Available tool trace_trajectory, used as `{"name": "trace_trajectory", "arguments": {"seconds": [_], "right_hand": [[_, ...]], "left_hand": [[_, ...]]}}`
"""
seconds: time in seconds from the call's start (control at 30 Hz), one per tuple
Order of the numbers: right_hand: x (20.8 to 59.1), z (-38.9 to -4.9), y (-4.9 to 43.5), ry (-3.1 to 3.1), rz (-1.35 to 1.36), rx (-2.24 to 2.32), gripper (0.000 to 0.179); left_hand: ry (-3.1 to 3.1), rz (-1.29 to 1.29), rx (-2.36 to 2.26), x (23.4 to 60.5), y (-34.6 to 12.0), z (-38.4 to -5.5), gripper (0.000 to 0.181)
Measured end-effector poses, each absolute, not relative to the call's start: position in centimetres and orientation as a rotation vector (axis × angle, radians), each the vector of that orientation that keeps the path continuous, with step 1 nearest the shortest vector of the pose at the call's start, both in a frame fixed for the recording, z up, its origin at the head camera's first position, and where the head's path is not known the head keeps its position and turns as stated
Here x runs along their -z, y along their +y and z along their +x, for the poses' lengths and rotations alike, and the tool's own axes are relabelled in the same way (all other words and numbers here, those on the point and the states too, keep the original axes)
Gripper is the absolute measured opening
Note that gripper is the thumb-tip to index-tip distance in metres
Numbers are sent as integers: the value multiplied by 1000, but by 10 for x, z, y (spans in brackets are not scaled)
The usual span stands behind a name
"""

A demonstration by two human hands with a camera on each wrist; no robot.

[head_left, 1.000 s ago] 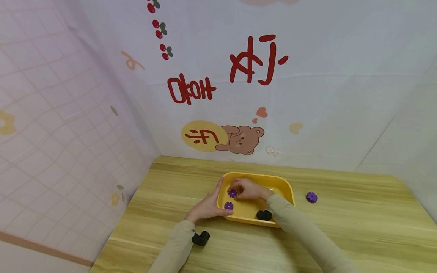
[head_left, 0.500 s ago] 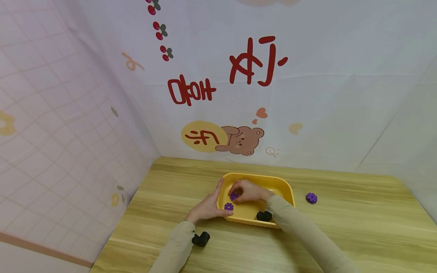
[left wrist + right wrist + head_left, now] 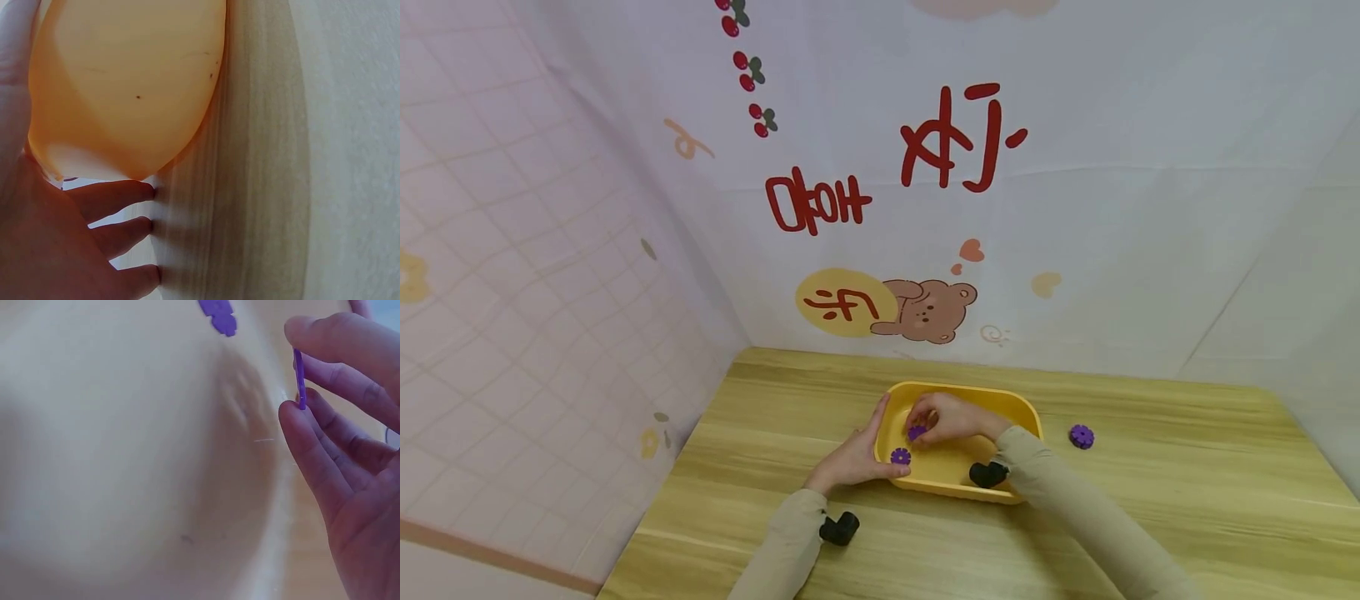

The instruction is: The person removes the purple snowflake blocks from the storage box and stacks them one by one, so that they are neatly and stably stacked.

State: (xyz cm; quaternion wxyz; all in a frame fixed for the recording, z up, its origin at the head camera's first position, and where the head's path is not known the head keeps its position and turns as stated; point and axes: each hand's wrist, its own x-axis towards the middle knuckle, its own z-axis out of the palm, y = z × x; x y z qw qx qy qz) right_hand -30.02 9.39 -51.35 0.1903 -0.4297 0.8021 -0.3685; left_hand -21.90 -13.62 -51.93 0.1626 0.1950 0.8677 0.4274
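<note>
A yellow plastic basket (image 3: 951, 460) sits on the wooden table. My left hand (image 3: 852, 459) holds its left end, thumb at the near side and index finger along the end; in the left wrist view the other fingers (image 3: 122, 236) spread outside its wall. Inside the basket, my right hand (image 3: 953, 416) pinches a purple notched snowflake disc (image 3: 917, 432) between thumb and fingertips. The right wrist view shows that snowflake disc (image 3: 300, 380) edge-on, held above the basket floor. Another purple snowflake disc (image 3: 900, 457) is in the basket's near left corner, beside my left thumb.
More purple snowflake discs (image 3: 1082, 436), apparently stacked, lie on the table (image 3: 1187, 467) right of the basket. A printed cloth wall (image 3: 1112, 208) rises behind the table, and another stands at left. Black wrist cameras (image 3: 839, 529) sit at both sleeves.
My right hand has shifted slightly right and toward me with the pinched snowflake disc, which has tilted from face-up. My left hand keeps its hold on the basket.
</note>
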Motion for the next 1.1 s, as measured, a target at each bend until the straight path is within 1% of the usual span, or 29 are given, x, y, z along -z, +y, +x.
{"name": "trace_trajectory", "arguments": {"seconds": [0.43,0.87,1.1], "right_hand": [[484,-290,109,2211,-1217,1156,23],[474,-289,142,2264,-1221,1204,23],[467,-287,164,2256,-1175,1319,23]], "left_hand": [[2444,532,-1255,523,-139,-216,116],[2441,553,-1264,521,-137,-218,117],[2454,545,-1250,520,-136,-218,118]]}}
